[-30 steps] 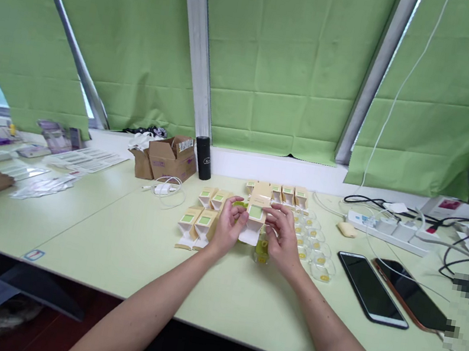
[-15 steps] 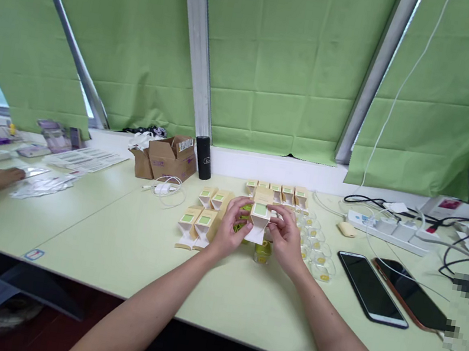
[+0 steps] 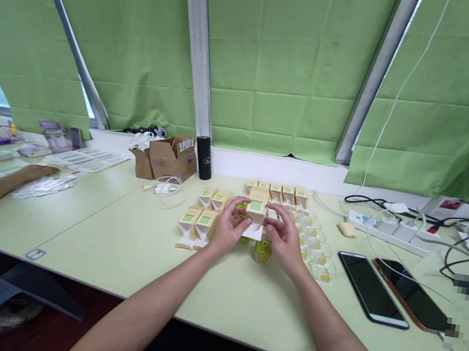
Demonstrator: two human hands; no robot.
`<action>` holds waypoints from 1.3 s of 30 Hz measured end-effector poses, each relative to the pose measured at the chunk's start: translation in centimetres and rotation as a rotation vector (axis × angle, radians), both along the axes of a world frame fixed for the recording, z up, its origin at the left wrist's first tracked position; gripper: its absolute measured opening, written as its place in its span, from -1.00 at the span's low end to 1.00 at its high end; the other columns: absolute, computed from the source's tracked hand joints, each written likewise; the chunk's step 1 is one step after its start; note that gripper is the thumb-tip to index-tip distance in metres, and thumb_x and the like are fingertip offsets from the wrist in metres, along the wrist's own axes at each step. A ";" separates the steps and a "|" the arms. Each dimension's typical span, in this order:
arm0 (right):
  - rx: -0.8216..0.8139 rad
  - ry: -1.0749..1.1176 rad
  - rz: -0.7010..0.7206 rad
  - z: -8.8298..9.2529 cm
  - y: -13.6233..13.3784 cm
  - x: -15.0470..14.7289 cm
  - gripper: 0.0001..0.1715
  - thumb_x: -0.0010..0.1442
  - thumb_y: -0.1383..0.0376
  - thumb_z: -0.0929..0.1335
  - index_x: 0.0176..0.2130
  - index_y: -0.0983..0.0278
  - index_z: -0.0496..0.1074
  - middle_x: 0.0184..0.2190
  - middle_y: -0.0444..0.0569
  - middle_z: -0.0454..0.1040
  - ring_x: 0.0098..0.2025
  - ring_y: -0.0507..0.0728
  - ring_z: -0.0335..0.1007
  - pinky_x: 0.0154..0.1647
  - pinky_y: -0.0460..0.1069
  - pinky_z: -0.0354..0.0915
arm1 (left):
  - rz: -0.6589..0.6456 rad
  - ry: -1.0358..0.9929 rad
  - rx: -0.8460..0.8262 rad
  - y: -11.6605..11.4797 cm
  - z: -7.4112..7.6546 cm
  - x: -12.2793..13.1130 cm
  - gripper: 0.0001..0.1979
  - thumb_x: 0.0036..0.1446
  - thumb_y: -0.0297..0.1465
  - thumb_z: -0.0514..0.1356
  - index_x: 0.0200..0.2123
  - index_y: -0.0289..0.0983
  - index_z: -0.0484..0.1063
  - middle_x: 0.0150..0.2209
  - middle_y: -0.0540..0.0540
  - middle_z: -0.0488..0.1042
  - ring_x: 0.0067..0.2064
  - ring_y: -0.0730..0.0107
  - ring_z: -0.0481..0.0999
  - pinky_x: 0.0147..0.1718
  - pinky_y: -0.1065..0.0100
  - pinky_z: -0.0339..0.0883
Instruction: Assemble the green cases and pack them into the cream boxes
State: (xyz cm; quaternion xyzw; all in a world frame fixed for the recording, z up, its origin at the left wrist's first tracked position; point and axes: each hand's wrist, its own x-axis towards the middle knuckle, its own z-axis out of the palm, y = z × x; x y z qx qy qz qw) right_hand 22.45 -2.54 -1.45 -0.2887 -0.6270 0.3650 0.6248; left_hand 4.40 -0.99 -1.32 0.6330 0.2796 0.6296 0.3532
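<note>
Between my two hands is a small cream paper box (image 3: 255,217) with a green window and an open white flap hanging toward me. My left hand (image 3: 233,223) is closed on its left side, and my right hand (image 3: 284,232) pinches its right side. Just below the box, a green-filled clear cup (image 3: 263,252) stands on the table; more green items are partly hidden behind my left fingers. Left of my hands stand several similar boxes (image 3: 205,223) with flaps out. To the right are rows of clear plastic cups (image 3: 320,256) with yellow bits inside.
Behind my hands stands a row of boxes (image 3: 287,195). Two phones (image 3: 372,289) lie on the right near a power strip (image 3: 391,230) and a beige case (image 3: 346,229). A cardboard box (image 3: 172,159), black bottle (image 3: 204,158) and white charger (image 3: 164,189) are left. Another person's hand (image 3: 39,173) touches papers.
The box in my hands has shifted slightly left, uncovering more of the green-filled cup. At far left, the other person's hand has moved right over the papers.
</note>
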 end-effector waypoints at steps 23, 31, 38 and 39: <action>0.004 -0.044 -0.019 0.1 -0.2 0.0 -0.59 0.29 0.22 0.42 0.13 0.02 0.51 0.26 0.02 0.23 0.01 0.16 0.55 0.14 0.19 0.52 | 0.058 -0.019 -0.036 -0.1 0.2 0.7 -0.63 0.13 -0.35 0.42 -0.01 -0.18 0.46 0.18 -0.14 0.36 -0.08 0.39 0.60 -0.07 0.32 0.55; -0.005 -0.040 -0.026 -0.1 0.0 0.1 -0.60 0.31 0.15 0.44 0.13 0.00 0.51 0.26 0.03 0.24 0.03 0.20 0.53 0.09 0.20 0.55 | 0.044 -0.001 -0.028 -0.3 0.2 0.8 -0.62 0.15 -0.35 0.43 0.00 -0.18 0.45 0.18 -0.15 0.35 -0.04 0.34 0.61 -0.04 0.28 0.55; -0.008 -0.045 -0.041 0.3 -0.3 0.1 -0.61 0.32 0.17 0.43 0.13 0.00 0.51 0.25 0.01 0.24 -0.01 0.16 0.53 0.06 0.16 0.54 | 0.057 0.042 -0.023 -0.7 0.6 0.9 -0.61 0.17 -0.34 0.44 0.03 -0.18 0.45 0.18 -0.16 0.34 -0.09 0.35 0.61 -0.08 0.28 0.53; -0.007 -0.041 -0.044 0.4 -0.3 0.0 -0.62 0.32 0.17 0.43 0.13 0.01 0.51 0.24 0.02 0.24 -0.03 0.14 0.52 0.04 0.15 0.54 | 0.055 0.050 -0.020 -0.8 0.6 0.8 -0.61 0.18 -0.33 0.43 0.04 -0.18 0.45 0.18 -0.16 0.34 -0.11 0.37 0.61 -0.08 0.28 0.53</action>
